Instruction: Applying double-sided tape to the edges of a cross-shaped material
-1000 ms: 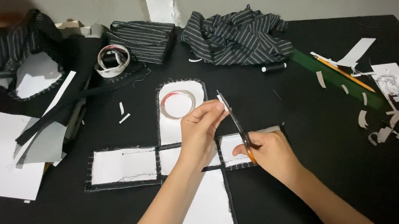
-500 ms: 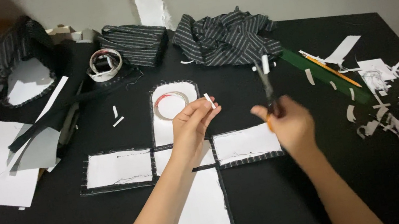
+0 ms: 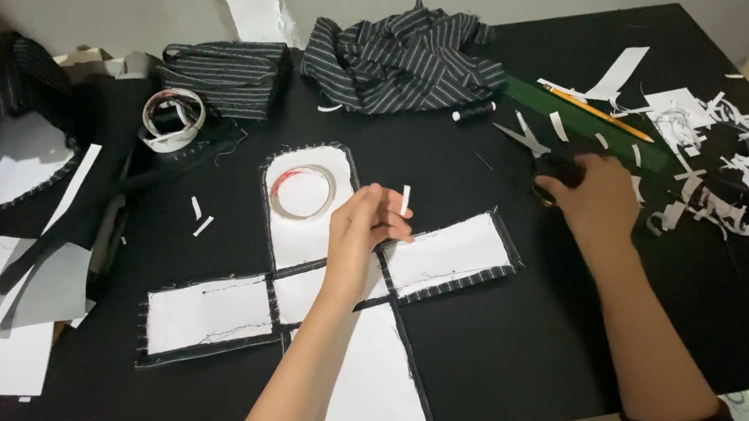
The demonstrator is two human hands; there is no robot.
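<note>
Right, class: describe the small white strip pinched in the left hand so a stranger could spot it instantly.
Start at the black table and find the cross-shaped white fabric piece with dark edging. Above its centre, the left hand holds a small white strip at its fingertips. Unlike the two loose strips lying flat farther left, this one is raised off the table.

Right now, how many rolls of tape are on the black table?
2. One clear tape roll lies on the top panel of the cross-shaped fabric piece, just beyond the left hand. A white tape roll sits farther back left, beside folded striped fabric. Others may be hidden under cloth.
</note>
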